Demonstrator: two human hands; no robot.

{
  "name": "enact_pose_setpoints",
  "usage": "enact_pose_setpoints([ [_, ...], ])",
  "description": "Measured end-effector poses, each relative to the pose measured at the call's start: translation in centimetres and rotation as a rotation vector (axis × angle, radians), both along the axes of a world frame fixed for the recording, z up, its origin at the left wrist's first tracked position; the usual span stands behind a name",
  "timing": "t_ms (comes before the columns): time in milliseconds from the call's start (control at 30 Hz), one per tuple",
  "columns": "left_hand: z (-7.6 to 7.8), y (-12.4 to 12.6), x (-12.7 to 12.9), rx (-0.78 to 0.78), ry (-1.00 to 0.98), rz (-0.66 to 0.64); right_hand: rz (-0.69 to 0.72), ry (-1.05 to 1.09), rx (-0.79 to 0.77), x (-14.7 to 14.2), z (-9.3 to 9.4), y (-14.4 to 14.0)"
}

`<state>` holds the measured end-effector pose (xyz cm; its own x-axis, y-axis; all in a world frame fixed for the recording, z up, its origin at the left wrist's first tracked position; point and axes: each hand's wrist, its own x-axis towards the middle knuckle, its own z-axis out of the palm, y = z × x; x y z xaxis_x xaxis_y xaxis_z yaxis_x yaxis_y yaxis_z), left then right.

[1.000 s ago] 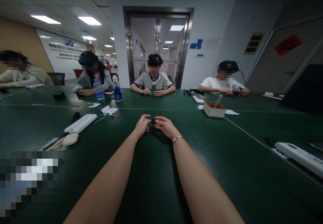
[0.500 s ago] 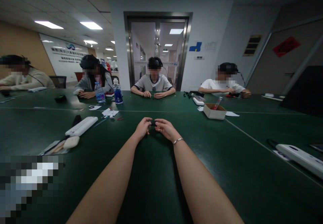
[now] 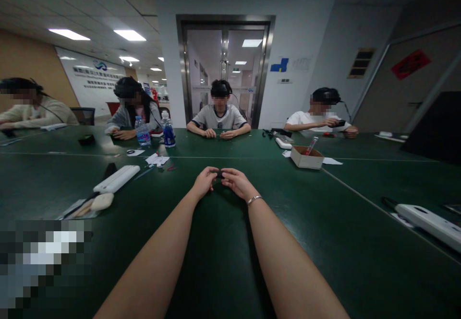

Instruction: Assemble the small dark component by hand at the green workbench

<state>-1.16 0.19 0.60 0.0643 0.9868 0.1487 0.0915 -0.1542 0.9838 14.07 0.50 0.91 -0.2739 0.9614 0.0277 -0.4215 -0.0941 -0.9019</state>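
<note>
My left hand [image 3: 206, 181] and my right hand [image 3: 236, 183] meet above the green table [image 3: 223, 242], straight ahead of me. Between their fingertips is a small black object [image 3: 219, 174], too small and dark for me to name. The fingers of both hands are closed on it, one hand at each end. A metal bracelet [image 3: 254, 199] circles my right wrist. My fingers hide part of the black object.
A white power strip [image 3: 117, 179] and a cream-coloured pad [image 3: 102, 202] lie to the left; another power strip [image 3: 428, 224] is at right. Two bottles [image 3: 168, 133] and an open box [image 3: 307, 158] stand farther off. Several people sit around the table.
My hands stay in nearly the same place, the fingertips shifting slightly around the black object. At the right, a co-worker has raised a hand with a dark object in it.
</note>
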Motion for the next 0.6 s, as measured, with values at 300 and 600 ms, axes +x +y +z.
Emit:
enact_pose_setpoints([
  [300, -0.13, 0.12, -0.07, -0.001, -0.004, 0.002, -0.004, -0.005, -0.005, -0.06, 0.03, 0.00],
  [600, 0.08, 0.03, -0.11, -0.034, 0.014, 0.007, 0.003, -0.001, -0.011, -0.05, -0.09, 0.17],
])
